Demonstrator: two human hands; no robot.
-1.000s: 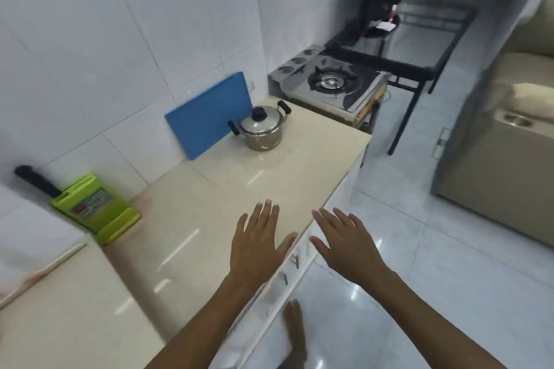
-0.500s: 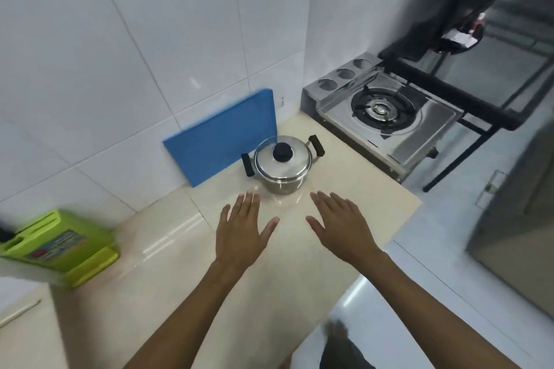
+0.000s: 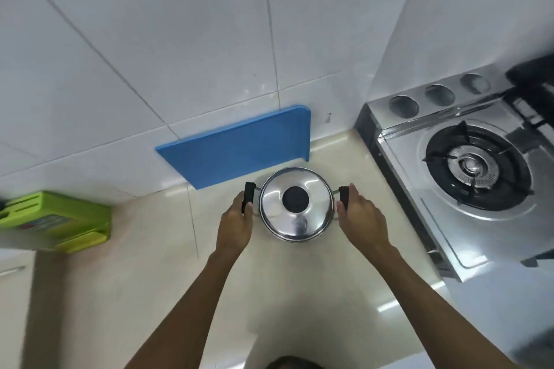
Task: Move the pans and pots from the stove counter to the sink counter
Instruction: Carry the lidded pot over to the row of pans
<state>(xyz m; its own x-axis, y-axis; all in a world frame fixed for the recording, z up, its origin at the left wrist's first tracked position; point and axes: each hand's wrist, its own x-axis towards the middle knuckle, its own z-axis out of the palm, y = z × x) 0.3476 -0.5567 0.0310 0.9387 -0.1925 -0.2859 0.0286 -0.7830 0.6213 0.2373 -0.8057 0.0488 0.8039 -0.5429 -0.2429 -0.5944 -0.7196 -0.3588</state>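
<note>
A small steel pot (image 3: 295, 220) with a shiny lid and a black knob stands on the beige counter (image 3: 150, 293), just in front of a blue cutting board. It has a black handle on each side. My left hand (image 3: 235, 226) is wrapped around the left handle, thumb side toward the pot. My right hand (image 3: 361, 220) holds the right handle the same way. The pot rests on the counter.
The blue cutting board (image 3: 236, 150) leans on the tiled wall behind the pot. A steel gas stove (image 3: 476, 171) sits right of the counter. A green knife block (image 3: 54, 220) lies at the left by the wall.
Both hands moved forward from above the counter and closed on the pot's two side handles. My view came closer and now looks straight down on the pot.
</note>
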